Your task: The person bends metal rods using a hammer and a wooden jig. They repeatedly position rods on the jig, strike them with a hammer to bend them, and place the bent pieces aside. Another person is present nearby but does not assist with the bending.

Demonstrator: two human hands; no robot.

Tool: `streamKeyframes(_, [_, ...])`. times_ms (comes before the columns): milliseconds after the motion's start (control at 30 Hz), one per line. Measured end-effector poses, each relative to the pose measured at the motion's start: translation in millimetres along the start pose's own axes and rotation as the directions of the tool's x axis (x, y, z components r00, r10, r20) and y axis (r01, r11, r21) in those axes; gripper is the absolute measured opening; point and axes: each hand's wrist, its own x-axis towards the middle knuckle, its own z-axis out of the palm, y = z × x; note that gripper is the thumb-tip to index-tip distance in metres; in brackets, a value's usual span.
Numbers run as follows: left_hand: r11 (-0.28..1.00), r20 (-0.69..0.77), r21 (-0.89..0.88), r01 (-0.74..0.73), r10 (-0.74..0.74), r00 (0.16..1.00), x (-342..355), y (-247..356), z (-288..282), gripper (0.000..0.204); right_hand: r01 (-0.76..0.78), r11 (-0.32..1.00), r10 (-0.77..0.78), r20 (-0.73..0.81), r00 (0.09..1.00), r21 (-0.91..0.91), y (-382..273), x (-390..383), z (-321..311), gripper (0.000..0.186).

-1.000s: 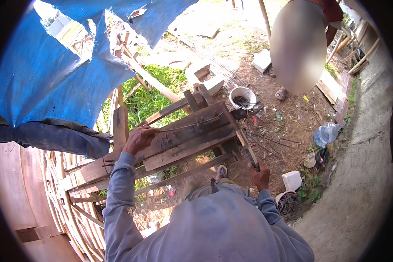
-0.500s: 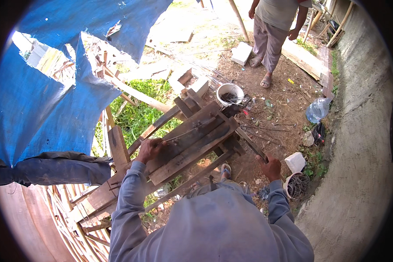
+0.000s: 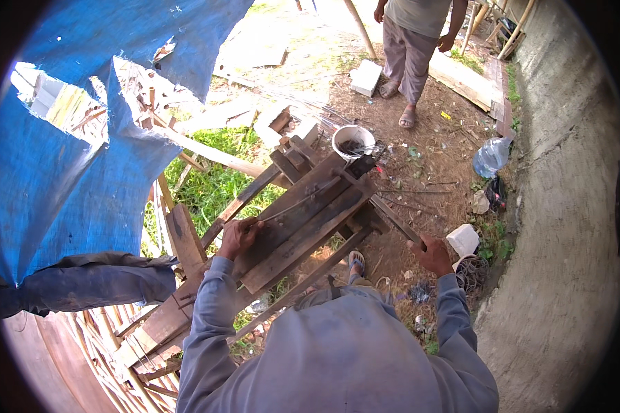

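A dark, worn wooden bench (image 3: 296,241) made of planks and beams lies diagonally before me. My left hand (image 3: 239,237) is closed on a thin metal rod (image 3: 297,201) that runs along the bench top toward its far end. My right hand (image 3: 430,253) grips the near end of a long bar (image 3: 395,219), which slants down to the right from the bench's far end. Where rod and bar meet, details are too small to tell.
Torn blue tarp (image 3: 62,199) hangs left above bamboo poles (image 3: 103,344). A person (image 3: 410,62) stands beyond the bench near a white bucket (image 3: 344,134) and a white block (image 3: 366,77). At right are a plastic jug (image 3: 489,157), coiled wire (image 3: 470,275) and a concrete wall (image 3: 558,227).
My right hand and the bar's near end have swung outward to the right. My view has shifted, and the other person's legs and shirt now show instead of a blur.
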Motion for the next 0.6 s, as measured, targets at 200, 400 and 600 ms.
streamKeyframes(200, [0.998, -0.042, -0.011, -0.062, 0.062, 0.997, 0.0, 4.8, -2.0, 0.032, -0.140, 0.986, 0.143, -0.032, 0.989, 0.091, -10.7, -17.7, 24.1, 0.057])
streamKeyframes(400, [0.999, -0.008, 0.020, -0.034, 0.034, 0.999, -0.7, 1.5, 2.1, 0.035, -0.196, 0.978, 0.186, -0.129, 0.974, -0.068, -19.7, -27.8, 39.1, 0.059])
streamKeyframes(600, [0.998, -0.003, 0.049, -0.034, 0.035, 0.999, -0.3, 3.2, 1.2, 0.036, -0.292, 0.955, 0.282, -0.163, 0.945, -0.041, -43.6, -44.7, 57.9, 0.063])
